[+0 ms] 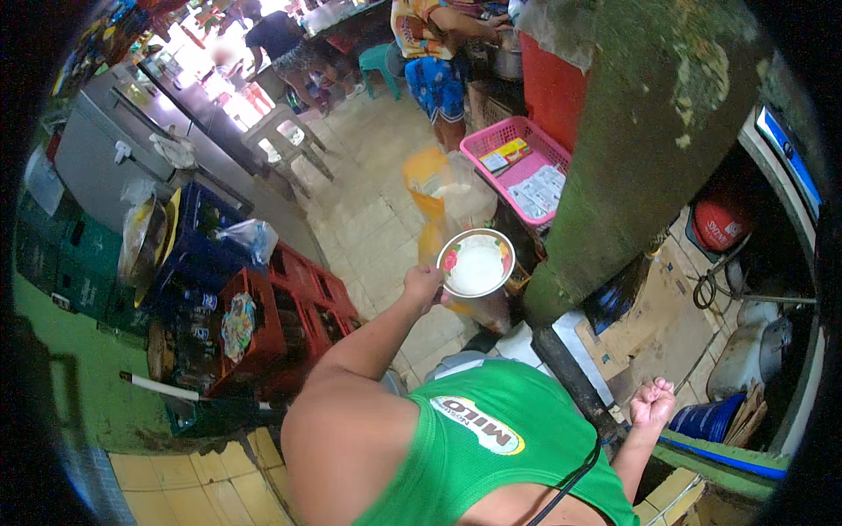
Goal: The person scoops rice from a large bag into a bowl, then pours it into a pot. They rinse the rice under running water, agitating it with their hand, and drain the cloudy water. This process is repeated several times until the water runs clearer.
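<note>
My left hand (424, 286) grips the rim of a round bowl (475, 263) out in front of my green shirt. The bowl has painted flowers on its inner wall and a white middle; whether that is bare bottom or white contents I cannot tell. Out to the right, my right hand (652, 402) is curled into a fist, with nothing visible in it. An orange plastic bag (426, 177) and a pale bag (468, 194) are just beyond the bowl. Past them, a pink plastic basket (513, 191) holds a yellow box and white packets.
Red bottle crates (289, 309) and a blue crate (191, 230) line the left side, near a grey refrigerator (112, 131). A green wall (631, 131) juts in at right. Ahead are a plastic stool (283, 135) and a person (434, 59) by a pot (508, 62).
</note>
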Tool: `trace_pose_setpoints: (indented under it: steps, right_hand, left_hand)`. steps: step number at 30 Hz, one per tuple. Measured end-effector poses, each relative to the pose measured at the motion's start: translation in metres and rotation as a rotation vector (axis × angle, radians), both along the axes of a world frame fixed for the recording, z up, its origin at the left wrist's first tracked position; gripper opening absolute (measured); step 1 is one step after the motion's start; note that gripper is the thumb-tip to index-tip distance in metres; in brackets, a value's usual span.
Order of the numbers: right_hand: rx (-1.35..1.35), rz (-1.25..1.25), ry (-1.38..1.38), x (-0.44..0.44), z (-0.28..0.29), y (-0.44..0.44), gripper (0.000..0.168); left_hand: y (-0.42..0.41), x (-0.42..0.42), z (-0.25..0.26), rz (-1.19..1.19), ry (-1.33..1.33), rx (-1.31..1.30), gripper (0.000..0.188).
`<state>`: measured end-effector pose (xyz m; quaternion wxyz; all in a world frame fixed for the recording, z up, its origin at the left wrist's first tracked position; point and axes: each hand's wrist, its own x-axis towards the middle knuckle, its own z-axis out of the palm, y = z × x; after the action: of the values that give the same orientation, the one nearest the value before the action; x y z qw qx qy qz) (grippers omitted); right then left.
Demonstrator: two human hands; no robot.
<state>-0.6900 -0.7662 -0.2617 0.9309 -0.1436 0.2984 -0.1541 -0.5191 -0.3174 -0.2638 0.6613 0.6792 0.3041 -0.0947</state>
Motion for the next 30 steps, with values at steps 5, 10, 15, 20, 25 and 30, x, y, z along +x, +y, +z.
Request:
trace_pose_setpoints:
  steps: [5, 10, 15, 20, 25, 30]
  right_hand:
    - [0.063, 0.038, -0.014, 0.028, -0.005, 0.038, 0.01]
    - [0.015, 0.255, -0.203, 0.053, -0.02, 0.066, 0.028]
    - [0.072, 0.192, -0.095, 0.096, 0.02, 0.106, 0.003]
    - [0.115, 0.107, -0.029, 0.103, 0.022, 0.133, 0.022]
    - [0.036, 0.031, 0.08, 0.094, 0.019, 0.143, 0.02]
    - [-0.069, -0.066, 0.178, 0.095, 0.03, 0.136, 0.017]
  left_hand:
    - [0.037, 0.075, -0.02, 0.085, -0.119, 0.059, 0.011]
    - [0.082, 0.136, -0.065, -0.065, -0.047, 0.627, 0.037]
    - [0.126, 0.191, -0.081, -0.98, 0.204, 1.568, 0.033]
    - [0.142, 0.242, -0.102, -0.259, 0.021, 0.528, 0.024]
    - [0.146, 0.304, -0.112, -0.179, 0.042, 0.358, 0.024]
    - [0.138, 0.365, -0.126, -0.254, 0.062, 0.396, 0.025]
